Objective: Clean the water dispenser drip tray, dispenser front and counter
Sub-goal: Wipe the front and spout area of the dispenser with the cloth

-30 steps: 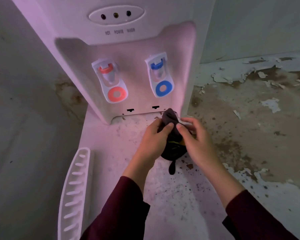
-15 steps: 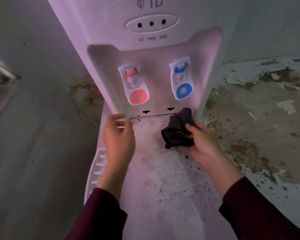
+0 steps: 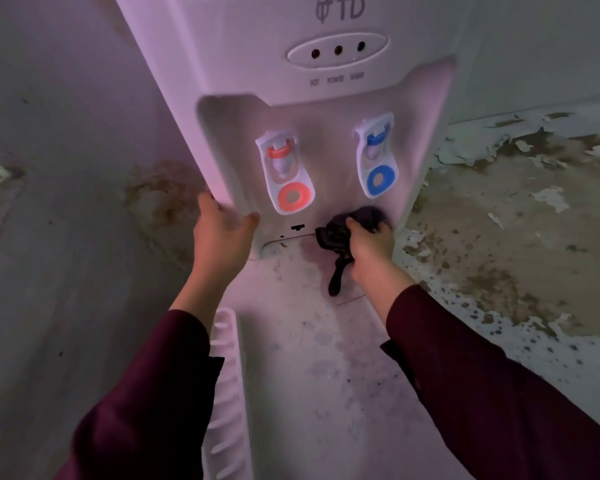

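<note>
The left hand (image 3: 222, 233) grips the lower left corner of the white plastic water dispenser (image 3: 243, 57), thumb on its front. The right hand (image 3: 369, 244) holds a crumpled dark cloth (image 3: 336, 232) against the dispenser's base, below the blue-ringed tap (image 3: 376, 157) and right of the red-ringed tap (image 3: 286, 176). A white slotted drip tray grille (image 3: 226, 382) lies near left on the stained white counter (image 3: 319, 358).

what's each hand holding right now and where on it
The right hand grips the dark cloth by its bunched middle, one end dangling. The left hand holds the dispenser at its lower left front corner.
</note>
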### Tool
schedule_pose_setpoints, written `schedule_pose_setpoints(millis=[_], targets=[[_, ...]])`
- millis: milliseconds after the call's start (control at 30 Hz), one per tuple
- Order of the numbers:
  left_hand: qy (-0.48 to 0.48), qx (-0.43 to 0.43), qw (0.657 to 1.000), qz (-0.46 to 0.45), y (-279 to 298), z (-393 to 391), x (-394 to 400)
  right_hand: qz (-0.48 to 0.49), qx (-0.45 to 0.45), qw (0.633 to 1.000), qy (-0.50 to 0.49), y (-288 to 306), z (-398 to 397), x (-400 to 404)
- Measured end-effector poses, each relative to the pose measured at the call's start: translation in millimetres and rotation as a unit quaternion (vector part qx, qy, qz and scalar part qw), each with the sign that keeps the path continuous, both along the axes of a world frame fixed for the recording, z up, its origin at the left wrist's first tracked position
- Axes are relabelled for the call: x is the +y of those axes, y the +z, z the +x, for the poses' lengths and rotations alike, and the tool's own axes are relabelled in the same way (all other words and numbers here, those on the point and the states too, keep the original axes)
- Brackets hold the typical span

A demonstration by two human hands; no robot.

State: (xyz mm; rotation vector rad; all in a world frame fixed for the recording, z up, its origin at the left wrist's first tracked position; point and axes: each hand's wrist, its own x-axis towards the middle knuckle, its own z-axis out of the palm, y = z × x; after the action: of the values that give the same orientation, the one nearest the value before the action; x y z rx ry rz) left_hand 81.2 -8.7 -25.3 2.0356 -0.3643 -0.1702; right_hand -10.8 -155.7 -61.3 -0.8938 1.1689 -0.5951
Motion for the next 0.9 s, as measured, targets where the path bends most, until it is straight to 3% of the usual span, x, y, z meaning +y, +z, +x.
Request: schedule_pose_setpoints(millis=[200,367,433,533,633,900], targets=[[-0.039,-0.021,0.999,0.007,1.6,11.7,5.5,-0.009,0.038,0.998,0.047,-3.2,20.9,19.3],[-0.027,-0.040,0.998,0.033,0.6,12.1,1.0,-0.062,0.059,0.977,0.196,-2.0,18.3,43.2],[-0.027,-0.040,0.998,0.035,1.1,12.2,0.5,-0.055,0.031,0.985,0.161,-3.6,13.4,43.6],[-0.036,-0.040,0.998,0.041,1.2,13.8,1.1,-0.011,-0.013,1.000,0.016,-6.9,-6.5,27.4],[-0.044,-0.039,0.997,0.043,-0.8,14.8,1.3,-0.049,-0.012,0.998,-0.049,-7.8,-19.8,3.4],[-0.057,-0.044,0.996,0.061,1.3,15.5,2.6,-0.094,0.050,0.978,0.179,-9.1,2.0,30.5]])
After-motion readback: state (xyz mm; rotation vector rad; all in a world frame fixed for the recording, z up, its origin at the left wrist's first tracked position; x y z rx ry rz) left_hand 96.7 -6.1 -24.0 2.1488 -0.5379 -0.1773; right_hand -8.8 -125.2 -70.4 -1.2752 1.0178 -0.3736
